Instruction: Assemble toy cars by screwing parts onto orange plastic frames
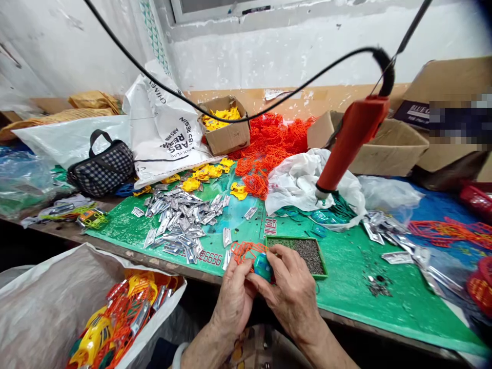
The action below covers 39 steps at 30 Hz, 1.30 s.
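Two pieces, teal part [262, 267] and orange frame [246, 250]: we pinch them between our left hand [233, 291] and right hand [291, 287].

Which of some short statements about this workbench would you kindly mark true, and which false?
1. The right hand holds a blue piece. True.
2. The left hand lies flat, holding nothing. False: the left hand is beside the right, at an orange frame.
3. A green tray of small dark pieces lies on the mat. True.
4. The power tool lies on the table. False: the red power tool hangs in the air.
5. A cardboard box at the back holds yellow pieces. True.
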### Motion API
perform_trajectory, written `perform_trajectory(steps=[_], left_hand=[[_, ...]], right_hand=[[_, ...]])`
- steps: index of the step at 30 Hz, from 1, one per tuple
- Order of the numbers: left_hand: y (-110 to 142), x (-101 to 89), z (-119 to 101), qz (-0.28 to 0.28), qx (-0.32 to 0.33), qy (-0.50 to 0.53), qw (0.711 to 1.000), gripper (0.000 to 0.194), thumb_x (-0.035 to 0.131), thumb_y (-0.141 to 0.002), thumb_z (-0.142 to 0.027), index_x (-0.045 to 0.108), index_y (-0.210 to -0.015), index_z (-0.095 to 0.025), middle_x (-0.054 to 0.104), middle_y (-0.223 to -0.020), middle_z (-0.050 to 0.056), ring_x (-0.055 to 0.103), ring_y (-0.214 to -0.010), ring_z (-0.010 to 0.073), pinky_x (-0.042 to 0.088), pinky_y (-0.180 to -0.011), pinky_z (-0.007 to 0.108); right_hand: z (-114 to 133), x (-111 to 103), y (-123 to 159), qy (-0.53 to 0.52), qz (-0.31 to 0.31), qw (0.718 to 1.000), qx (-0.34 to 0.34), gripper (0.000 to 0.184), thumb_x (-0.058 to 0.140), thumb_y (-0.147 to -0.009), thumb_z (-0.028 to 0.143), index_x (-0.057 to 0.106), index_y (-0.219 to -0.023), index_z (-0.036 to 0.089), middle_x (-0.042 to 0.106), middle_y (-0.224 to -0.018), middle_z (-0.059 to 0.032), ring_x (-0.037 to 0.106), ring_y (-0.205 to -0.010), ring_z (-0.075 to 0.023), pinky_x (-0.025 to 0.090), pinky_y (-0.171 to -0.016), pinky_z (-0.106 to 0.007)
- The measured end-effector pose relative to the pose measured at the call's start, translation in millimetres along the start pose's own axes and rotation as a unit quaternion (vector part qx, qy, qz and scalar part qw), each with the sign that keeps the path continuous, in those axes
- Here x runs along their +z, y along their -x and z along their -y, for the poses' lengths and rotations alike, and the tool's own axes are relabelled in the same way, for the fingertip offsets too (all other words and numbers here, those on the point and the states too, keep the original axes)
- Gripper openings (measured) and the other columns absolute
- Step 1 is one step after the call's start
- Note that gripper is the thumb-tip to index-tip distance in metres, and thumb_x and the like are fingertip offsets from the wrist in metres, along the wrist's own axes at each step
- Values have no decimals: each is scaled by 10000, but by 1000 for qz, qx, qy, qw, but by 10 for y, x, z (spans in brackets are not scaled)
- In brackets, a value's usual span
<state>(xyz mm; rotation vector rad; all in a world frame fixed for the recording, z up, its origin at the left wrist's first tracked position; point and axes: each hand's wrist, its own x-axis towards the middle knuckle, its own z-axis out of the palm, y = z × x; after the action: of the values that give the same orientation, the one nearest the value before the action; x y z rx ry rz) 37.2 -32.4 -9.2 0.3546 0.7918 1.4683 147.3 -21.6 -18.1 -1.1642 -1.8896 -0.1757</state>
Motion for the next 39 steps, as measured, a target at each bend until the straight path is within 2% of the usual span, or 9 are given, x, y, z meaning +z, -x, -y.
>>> perform_trajectory(steps=[8,11,15,18,23,27,31,35,39], left_hand=[[28,-72,41,-34,-14,22,999,371,835,-693,-209,725,-1047,-199,775,-1013,38,719,-917,175,544,-856,256],[29,-92,57,-36,-17,16,999,363,836,-692,-223,721,-1034,-190,777,-1006,42,723,-900,178,551,-843,261],[18,-94,68,-46,-12,2,999,364,830,-694,-232,706,-1033,-187,776,-991,48,727,-883,198,569,-794,280],[19,-100,80,-48,-7,6,999,376,823,-698,-228,699,-1052,-198,772,-990,36,728,-880,194,572,-768,268],[37,-113,84,-54,-8,9,998,333,811,-710,-230,703,-1022,-184,774,-982,39,728,-855,179,570,-756,247],[51,-103,69,-52,-13,-4,999,326,799,-723,-244,693,-1026,-186,773,-958,38,728,-825,185,579,-745,271],[65,-88,63,-52,-10,-8,999,334,798,-725,-228,684,-1037,-192,772,-960,33,727,-806,173,578,-719,252],[65,-101,66,-51,-8,-5,999,326,797,-731,-232,683,-1035,-201,769,-974,29,726,-814,167,572,-681,224],[60,-127,69,-40,-8,-18,999,332,803,-720,-225,687,-1030,-195,772,-982,33,723,-835,164,574,-745,241]], right_hand=[[32,39,53,9,15,1000,2,247,589,-915,362,597,-1025,140,652,-1036,-155,602,-931,-284,506,-746,-418],[37,-4,57,-23,62,998,16,261,655,-862,281,589,-1061,126,636,-1068,-168,587,-953,-300,529,-759,-446],[3,-63,59,-83,128,988,33,384,687,-811,157,566,-1174,125,610,-1146,-169,569,-1016,-301,554,-811,-464],[-25,-53,99,-111,105,988,37,417,705,-805,157,565,-1198,134,601,-1149,-163,564,-1040,-294,561,-848,-466],[-60,-5,149,-134,63,988,44,418,729,-783,146,599,-1180,157,624,-1113,-140,582,-1007,-277,573,-820,-439],[-99,-21,119,-179,97,975,92,427,796,-698,114,667,-1099,182,650,-1033,-95,610,-927,-246,585,-749,-381],[-103,-32,115,-204,112,964,125,417,799,-694,117,686,-1088,195,651,-1027,-82,624,-921,-232,586,-726,-347],[-77,-17,144,-183,88,972,116,428,773,-717,127,661,-1125,194,647,-1048,-95,621,-934,-239,583,-747,-363],[-40,-27,145,-126,75,986,76,378,736,-767,167,637,-1131,175,657,-1045,-113,606,-921,-257,571,-762,-405]])
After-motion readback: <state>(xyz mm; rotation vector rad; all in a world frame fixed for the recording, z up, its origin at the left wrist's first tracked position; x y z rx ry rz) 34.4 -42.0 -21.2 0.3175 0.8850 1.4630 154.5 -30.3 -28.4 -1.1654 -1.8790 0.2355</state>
